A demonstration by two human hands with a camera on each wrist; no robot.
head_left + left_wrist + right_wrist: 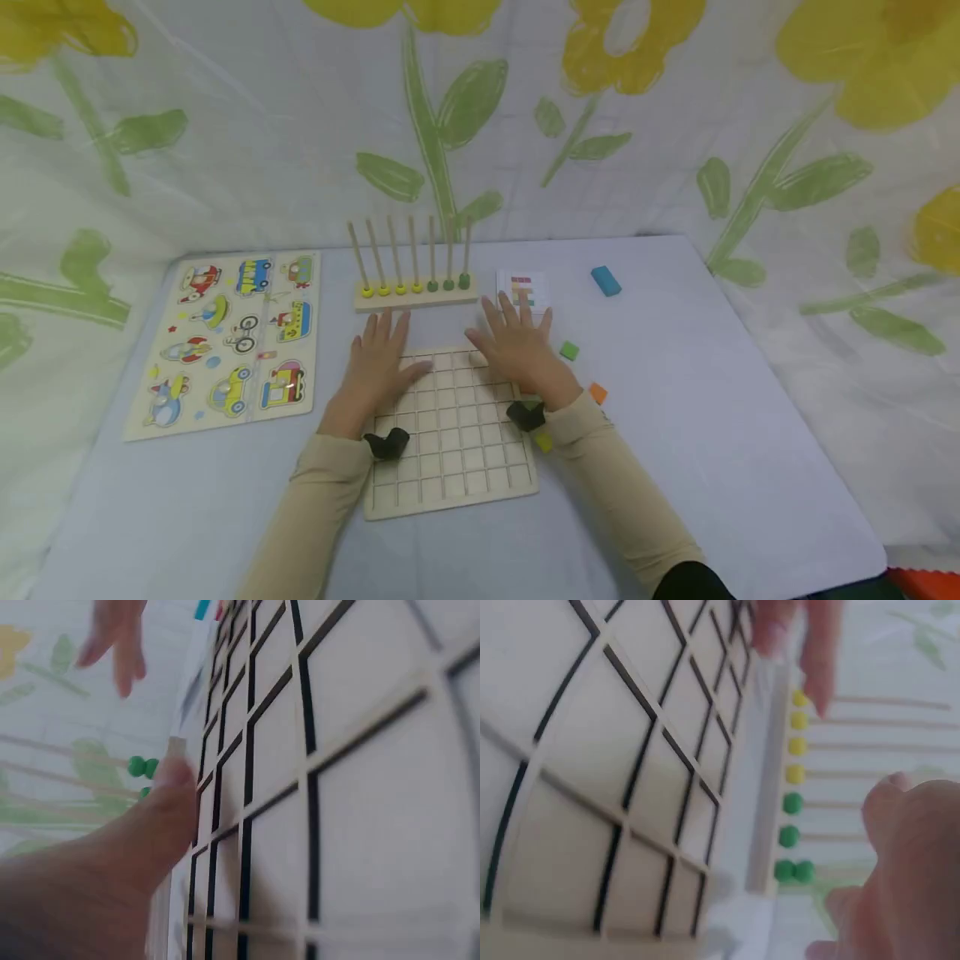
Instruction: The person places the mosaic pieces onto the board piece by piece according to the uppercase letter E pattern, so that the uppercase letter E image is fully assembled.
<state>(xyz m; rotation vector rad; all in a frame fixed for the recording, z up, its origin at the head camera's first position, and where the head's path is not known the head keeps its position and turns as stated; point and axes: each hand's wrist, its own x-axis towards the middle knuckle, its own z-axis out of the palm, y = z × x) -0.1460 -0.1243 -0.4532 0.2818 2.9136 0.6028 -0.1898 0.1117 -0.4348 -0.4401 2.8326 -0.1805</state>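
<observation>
A wooden board with a square grid (450, 487) lies in the middle of the table. My left hand (377, 364) is at its far left corner, fingers spread and the thumb reaching over the squares. Over the far right corner is my right hand (519, 343), fingers also spread, their tips near a small printed card (538, 282). Neither hand holds anything. The left wrist view shows the left thumb (161, 817) beside the board's grid. In the right wrist view, the right hand (919, 859) appears above the table, near a bead rack (761, 855).
Behind the board, the rack's upright rods carry yellow and green beads. A picture puzzle board (251, 425) lies left. Around the right forearm are a green block (569, 350), an orange block (597, 392) and a yellow block (543, 441). Farther back is a blue block (606, 281).
</observation>
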